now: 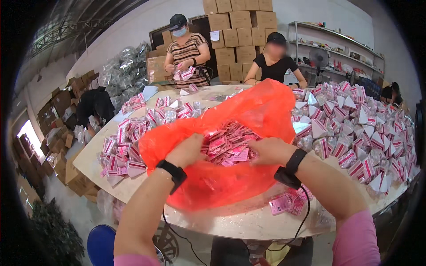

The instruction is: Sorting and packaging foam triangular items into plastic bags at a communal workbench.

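A large red plastic bag (213, 190) lies wide open on the table in front of me, with a heap of pink printed cards (231, 141) inside its mouth. My left hand (186, 150) reaches into the bag's left side, fingers and thumb apart at the edge of the heap. Opposite it, my right hand (273, 151) is against the cards on the right, its fingers and thumb also apart. The fingertips of both hands are partly hidden among cards and film. A few loose pink cards (288, 203) lie on the table below my right wrist.
Clear packets with pink-and-white labels are piled high on the right (355, 128), and a smaller pile (126, 142) lies left of the bag. Across the pale table (230, 221), one person (188, 55) handles packets; another (275, 62) sits nearby. Cables hang from my wristbands.
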Demonstrator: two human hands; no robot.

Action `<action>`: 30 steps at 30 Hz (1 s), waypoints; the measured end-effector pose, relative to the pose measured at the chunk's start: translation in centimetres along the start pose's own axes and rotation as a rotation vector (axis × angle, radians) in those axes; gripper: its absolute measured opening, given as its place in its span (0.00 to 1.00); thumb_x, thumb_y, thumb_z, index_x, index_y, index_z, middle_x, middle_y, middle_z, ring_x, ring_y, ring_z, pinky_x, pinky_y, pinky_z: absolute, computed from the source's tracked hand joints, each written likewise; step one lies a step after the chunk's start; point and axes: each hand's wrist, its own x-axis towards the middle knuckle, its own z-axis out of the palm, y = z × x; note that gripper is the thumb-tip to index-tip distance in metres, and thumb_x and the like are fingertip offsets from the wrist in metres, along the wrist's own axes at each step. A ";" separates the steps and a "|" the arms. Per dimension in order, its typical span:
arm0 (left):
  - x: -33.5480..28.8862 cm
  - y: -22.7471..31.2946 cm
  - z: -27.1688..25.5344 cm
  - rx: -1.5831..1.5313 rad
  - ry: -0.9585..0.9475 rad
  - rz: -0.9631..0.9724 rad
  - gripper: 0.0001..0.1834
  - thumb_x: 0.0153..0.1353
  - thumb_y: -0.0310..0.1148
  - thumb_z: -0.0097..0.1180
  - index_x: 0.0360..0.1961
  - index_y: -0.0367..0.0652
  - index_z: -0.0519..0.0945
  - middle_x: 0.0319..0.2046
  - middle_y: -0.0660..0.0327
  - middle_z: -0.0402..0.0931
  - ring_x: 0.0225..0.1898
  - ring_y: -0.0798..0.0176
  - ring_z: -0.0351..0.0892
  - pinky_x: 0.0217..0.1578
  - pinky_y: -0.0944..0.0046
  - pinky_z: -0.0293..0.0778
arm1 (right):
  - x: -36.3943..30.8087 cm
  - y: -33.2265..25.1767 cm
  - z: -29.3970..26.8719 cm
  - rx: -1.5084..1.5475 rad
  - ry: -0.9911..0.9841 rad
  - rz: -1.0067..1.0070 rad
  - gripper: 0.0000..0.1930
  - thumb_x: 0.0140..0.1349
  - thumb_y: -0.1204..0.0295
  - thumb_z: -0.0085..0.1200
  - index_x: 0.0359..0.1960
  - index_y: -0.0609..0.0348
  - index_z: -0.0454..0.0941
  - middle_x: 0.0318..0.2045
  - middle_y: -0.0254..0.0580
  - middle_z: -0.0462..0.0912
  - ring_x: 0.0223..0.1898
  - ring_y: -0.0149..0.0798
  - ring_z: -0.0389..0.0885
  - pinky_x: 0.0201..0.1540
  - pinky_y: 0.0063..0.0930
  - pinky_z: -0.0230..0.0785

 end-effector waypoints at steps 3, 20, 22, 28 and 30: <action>-0.5 2.1 1.7 -0.017 -0.018 0.117 0.45 0.41 0.41 0.70 0.58 0.36 0.61 0.57 0.42 0.59 0.57 0.41 0.64 0.55 0.50 0.66 | 2.5 0.9 -0.6 0.254 0.219 0.094 0.21 0.53 0.59 0.56 0.45 0.60 0.71 0.36 0.51 0.79 0.38 0.48 0.79 0.41 0.41 0.70; 3.0 -7.3 9.0 -0.267 -0.071 -0.237 0.66 0.36 0.56 0.69 0.69 0.52 0.37 0.68 0.42 0.39 0.68 0.42 0.45 0.64 0.52 0.50 | 12.9 2.9 6.8 0.094 -0.192 0.277 0.49 0.43 0.66 0.58 0.65 0.67 0.43 0.43 0.66 0.77 0.45 0.55 0.79 0.43 0.40 0.72; 3.4 -8.7 9.3 -0.433 -0.022 -0.308 0.71 0.32 0.59 0.70 0.69 0.57 0.33 0.69 0.44 0.34 0.69 0.43 0.42 0.66 0.51 0.47 | 13.7 0.8 4.2 0.360 -0.293 0.238 0.50 0.42 0.67 0.59 0.65 0.69 0.42 0.45 0.69 0.75 0.45 0.54 0.79 0.44 0.39 0.71; 4.5 -9.1 10.0 -0.601 -0.018 -0.121 0.56 0.30 0.54 0.72 0.58 0.31 0.64 0.54 0.42 0.68 0.55 0.50 0.70 0.55 0.60 0.66 | 14.9 1.7 3.2 0.857 -0.297 0.232 0.57 0.46 0.42 0.58 0.67 0.65 0.41 0.67 0.56 0.50 0.67 0.46 0.53 0.65 0.37 0.50; 4.4 -9.1 10.3 -0.621 0.008 -0.123 0.51 0.31 0.53 0.72 0.53 0.29 0.69 0.49 0.43 0.73 0.52 0.51 0.73 0.52 0.60 0.68 | 15.2 1.5 2.1 1.238 -0.414 0.329 0.54 0.50 0.37 0.52 0.67 0.64 0.45 0.66 0.55 0.54 0.66 0.47 0.55 0.65 0.39 0.50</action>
